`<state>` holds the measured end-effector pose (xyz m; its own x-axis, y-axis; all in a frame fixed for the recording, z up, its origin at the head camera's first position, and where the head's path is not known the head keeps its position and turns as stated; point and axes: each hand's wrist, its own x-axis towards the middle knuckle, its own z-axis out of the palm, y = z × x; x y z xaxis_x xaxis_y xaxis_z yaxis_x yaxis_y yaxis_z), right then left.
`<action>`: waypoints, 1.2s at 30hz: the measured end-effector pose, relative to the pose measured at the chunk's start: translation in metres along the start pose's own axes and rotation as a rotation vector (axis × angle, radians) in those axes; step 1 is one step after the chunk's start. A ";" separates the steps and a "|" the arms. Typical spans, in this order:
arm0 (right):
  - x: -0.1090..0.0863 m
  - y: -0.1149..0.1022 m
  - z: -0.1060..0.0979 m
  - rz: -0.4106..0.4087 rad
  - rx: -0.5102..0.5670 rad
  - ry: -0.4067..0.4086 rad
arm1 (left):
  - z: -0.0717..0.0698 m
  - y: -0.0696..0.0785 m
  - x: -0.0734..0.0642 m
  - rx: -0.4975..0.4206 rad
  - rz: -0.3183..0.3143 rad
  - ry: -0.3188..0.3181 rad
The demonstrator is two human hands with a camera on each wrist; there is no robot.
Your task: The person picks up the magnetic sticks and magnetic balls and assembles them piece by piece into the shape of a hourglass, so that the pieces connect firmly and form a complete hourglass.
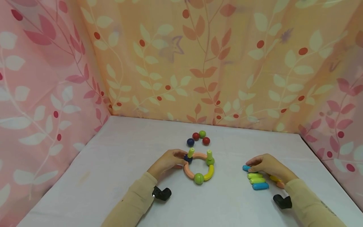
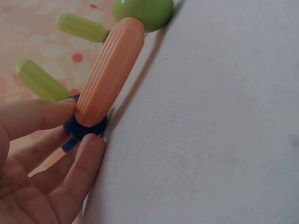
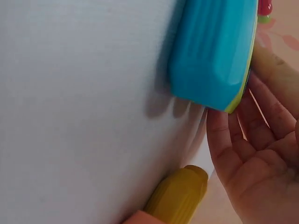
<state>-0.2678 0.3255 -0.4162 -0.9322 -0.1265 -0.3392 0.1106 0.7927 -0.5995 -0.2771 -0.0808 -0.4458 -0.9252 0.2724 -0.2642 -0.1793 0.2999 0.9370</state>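
Observation:
A ring of curved orange sticks (image 1: 188, 171), a yellow curved stick (image 1: 209, 172) and balls lies mid-table. My left hand (image 1: 169, 160) pinches its dark blue ball (image 2: 96, 129) between thumb and fingers. One light green stick (image 1: 191, 152) stands up from that ball, another (image 1: 209, 154) from the green ball (image 1: 210, 161) at right. A grooved green ball (image 1: 199, 178) sits at the front of the ring. On the right, my right hand (image 1: 266, 164) holds the far blue stick (image 1: 246, 168) of a row by its end; its fingertips are partly hidden.
Beyond the ring lie loose balls: two red (image 1: 206, 141), one green (image 1: 202, 134), one dark blue (image 1: 190, 142). Two light green sticks (image 1: 257, 180) and a near blue stick (image 1: 260, 186) continue the row. Yellow (image 1: 275, 178) and orange pieces (image 1: 280, 185) lie beneath the right wrist.

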 end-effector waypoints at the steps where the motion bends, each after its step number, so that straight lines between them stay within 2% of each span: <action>1: 0.000 -0.002 0.000 -0.003 -0.006 0.005 | 0.000 0.000 0.000 0.002 -0.001 0.004; 4: 0.001 -0.012 0.003 -0.025 -0.028 0.040 | 0.000 0.000 -0.001 0.012 -0.002 0.014; 7: 0.000 -0.029 0.009 -0.067 0.009 0.067 | -0.001 0.001 -0.001 0.005 0.001 0.017; 13: 0.000 -0.064 0.029 -0.166 0.153 0.029 | -0.002 0.002 0.000 -0.016 -0.010 0.024; 24: -0.011 -0.116 0.075 -0.229 0.412 0.027 | 0.000 0.004 0.001 -0.011 -0.013 0.005; 30: -0.019 -0.132 0.098 -0.276 0.501 0.003 | 0.001 0.001 0.002 -0.014 -0.023 0.012; 36: -0.019 -0.136 0.111 -0.271 0.501 0.023 | 0.001 0.000 0.001 -0.011 -0.023 0.013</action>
<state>-0.2267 0.1535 -0.4087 -0.9566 -0.2686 -0.1131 0.0114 0.3534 -0.9354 -0.2780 -0.0798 -0.4465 -0.9250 0.2536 -0.2830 -0.2043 0.2960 0.9331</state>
